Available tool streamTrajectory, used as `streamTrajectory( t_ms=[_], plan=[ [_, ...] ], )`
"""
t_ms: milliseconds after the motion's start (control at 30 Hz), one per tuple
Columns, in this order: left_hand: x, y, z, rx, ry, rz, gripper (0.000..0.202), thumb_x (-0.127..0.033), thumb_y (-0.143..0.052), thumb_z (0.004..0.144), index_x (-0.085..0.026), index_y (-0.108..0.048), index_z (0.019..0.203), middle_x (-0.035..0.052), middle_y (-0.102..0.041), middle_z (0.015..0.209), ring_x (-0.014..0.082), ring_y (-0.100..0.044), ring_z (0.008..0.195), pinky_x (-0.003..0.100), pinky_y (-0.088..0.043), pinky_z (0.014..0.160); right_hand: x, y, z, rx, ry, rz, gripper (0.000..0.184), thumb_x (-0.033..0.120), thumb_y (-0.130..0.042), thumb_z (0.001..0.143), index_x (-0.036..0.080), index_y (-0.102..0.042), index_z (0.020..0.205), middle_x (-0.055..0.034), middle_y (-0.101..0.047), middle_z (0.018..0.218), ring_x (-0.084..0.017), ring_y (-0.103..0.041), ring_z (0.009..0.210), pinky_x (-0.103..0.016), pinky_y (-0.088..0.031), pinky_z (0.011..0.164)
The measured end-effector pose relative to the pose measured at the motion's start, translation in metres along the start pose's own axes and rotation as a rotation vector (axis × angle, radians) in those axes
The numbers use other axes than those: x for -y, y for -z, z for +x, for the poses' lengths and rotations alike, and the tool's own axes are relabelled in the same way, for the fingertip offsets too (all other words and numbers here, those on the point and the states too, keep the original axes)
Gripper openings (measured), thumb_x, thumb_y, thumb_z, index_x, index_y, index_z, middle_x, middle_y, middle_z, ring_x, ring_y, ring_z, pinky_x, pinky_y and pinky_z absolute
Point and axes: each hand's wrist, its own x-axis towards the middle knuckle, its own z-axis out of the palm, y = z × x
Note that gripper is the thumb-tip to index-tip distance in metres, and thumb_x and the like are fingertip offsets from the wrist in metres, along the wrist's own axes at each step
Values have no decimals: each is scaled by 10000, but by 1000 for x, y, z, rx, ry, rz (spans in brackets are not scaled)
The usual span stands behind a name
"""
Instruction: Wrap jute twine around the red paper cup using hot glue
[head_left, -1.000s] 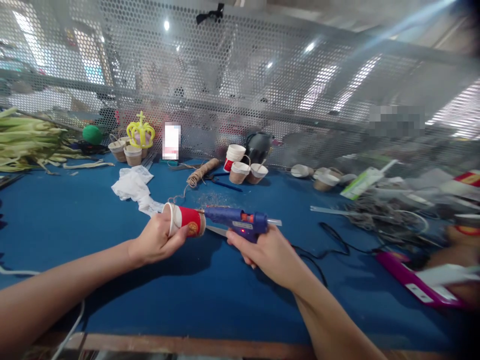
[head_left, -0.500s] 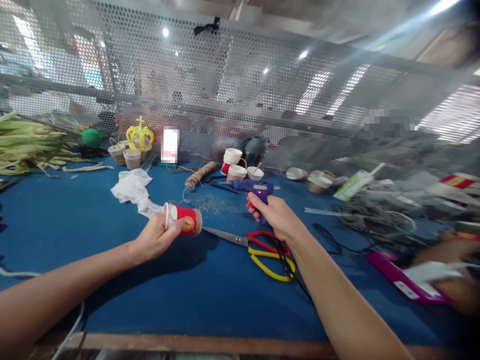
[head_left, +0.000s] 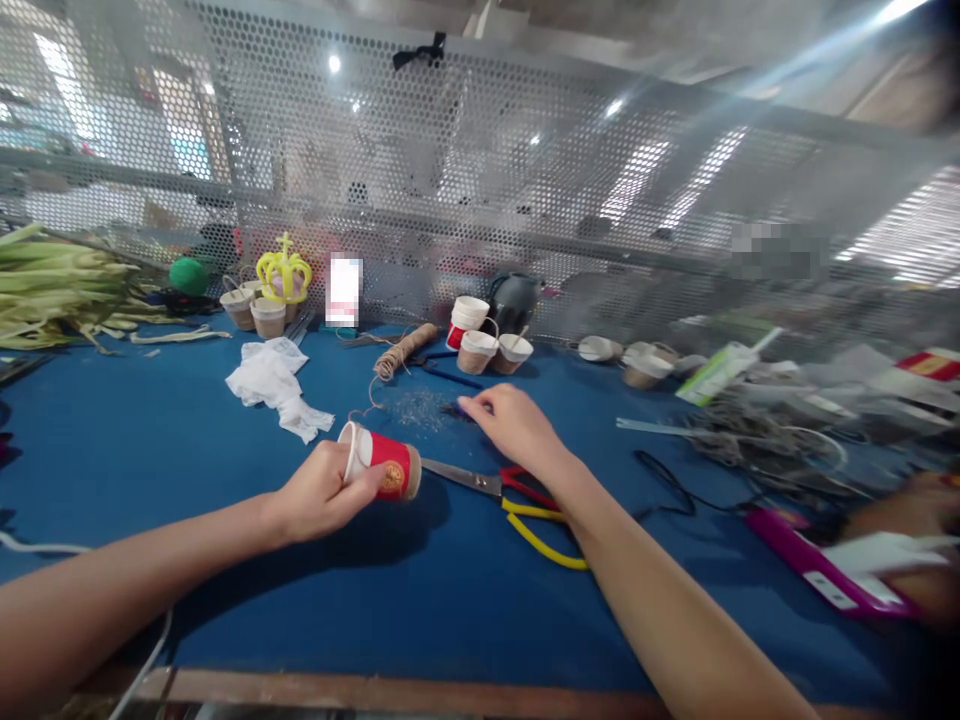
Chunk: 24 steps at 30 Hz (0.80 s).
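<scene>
My left hand (head_left: 322,492) is closed round a small red paper cup (head_left: 381,471), held on its side just above the blue table (head_left: 150,450), with the white rim towards my palm. My right hand (head_left: 514,428) reaches further back and lies over a blue glue gun (head_left: 454,408). Its fingers curl on the gun, and only the dark nozzle end shows. Scissors with red and yellow handles (head_left: 525,500) lie on the table between my two hands, under my right wrist.
A twine spool (head_left: 401,350), crumpled white tissue (head_left: 274,385), several small cups (head_left: 480,345), a yellow crown (head_left: 283,272) and pale green strips (head_left: 60,285) lie before a perforated metal screen (head_left: 480,180). A black cable (head_left: 667,480), clutter and a pink object (head_left: 825,575) fill the right.
My right hand has carried the glue gun away from the cup, back and down onto the table, uncovering the scissors. My left hand with the cup has dropped slightly.
</scene>
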Motion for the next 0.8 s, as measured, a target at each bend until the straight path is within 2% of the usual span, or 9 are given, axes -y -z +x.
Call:
streamTrajectory(
  t_ms=[67, 200, 267, 333, 400, 467, 567, 633, 800],
  plan=[
    [-4, 1, -1, 35, -132, 72, 275, -167, -376, 808, -163, -388, 534, -48, -360, 477, 69, -294, 436, 206, -264, 436, 26, -6, -10, 129, 81, 37, 404, 482, -435, 803, 197, -651, 615, -51, -652, 716, -168, -582, 723, -282, -414, 676],
    [-12, 0, -1, 124, -381, 156, 229, -109, -381, 781, -171, -412, 562, -26, -440, 510, 95, -365, 486, 231, -323, 520, 60, -22, -23, 558, 242, 251, 589, 562, -251, 837, 180, -693, 767, -54, -677, 826, -159, -586, 798, -296, -398, 790],
    [-15, -1, -1, 177, -424, 185, 215, -110, -390, 771, -174, -418, 567, -13, -473, 533, 110, -400, 523, 249, -339, 561, 67, -28, -26, 689, 234, 408, 585, 560, -248, 837, 165, -678, 874, -62, -668, 874, -156, -577, 832, -294, -404, 789],
    [-16, -1, -1, 223, -418, 172, 204, -114, -392, 766, -173, -422, 573, -10, -475, 544, 116, -408, 540, 253, -337, 565, 70, -31, -26, 751, 220, 580, 458, 506, -372, 827, 163, -663, 911, -52, -654, 910, -136, -569, 836, -269, -410, 773],
    [-17, 0, -2, 247, -358, 106, 231, -122, -382, 773, -171, -397, 547, -26, -420, 516, 100, -367, 504, 240, -311, 521, 69, -31, -26, 721, 221, 748, 277, 394, -541, 773, 157, -671, 832, -34, -639, 926, -110, -559, 815, -230, -410, 749],
    [-16, 1, -2, 253, -190, 2, 284, -165, -375, 796, -169, -349, 513, -47, -334, 486, 78, -295, 458, 224, -265, 465, 67, -30, -27, 584, 218, 893, 155, 300, -635, 708, 149, -670, 717, -17, -637, 874, -84, -547, 775, -189, -406, 705],
    [-15, 3, -2, 248, 169, -245, 337, -310, -396, 816, -162, -353, 516, -57, -299, 485, 61, -244, 446, 206, -218, 422, 62, -25, -28, 395, 161, 1092, 164, 315, -640, 697, 156, -653, 659, 7, -625, 700, -56, -523, 615, -164, -398, 549],
    [-14, 3, -1, 220, 336, -419, 357, -386, -436, 791, -149, -390, 527, -53, -327, 489, 57, -248, 454, 196, -212, 420, 59, -19, -30, 334, 115, 1196, 196, 343, -631, 700, 158, -629, 639, 14, -613, 632, -45, -487, 499, -161, -362, 439],
    [-14, 1, 2, 137, 488, -633, 342, -416, -574, 672, -119, -478, 532, -31, -422, 486, 57, -317, 455, 190, -240, 440, 50, -7, -31, 217, 12, 1335, 196, 335, -650, 684, 151, -596, 643, 24, -603, 551, -23, -445, 389, -130, -322, 349]
  ],
)
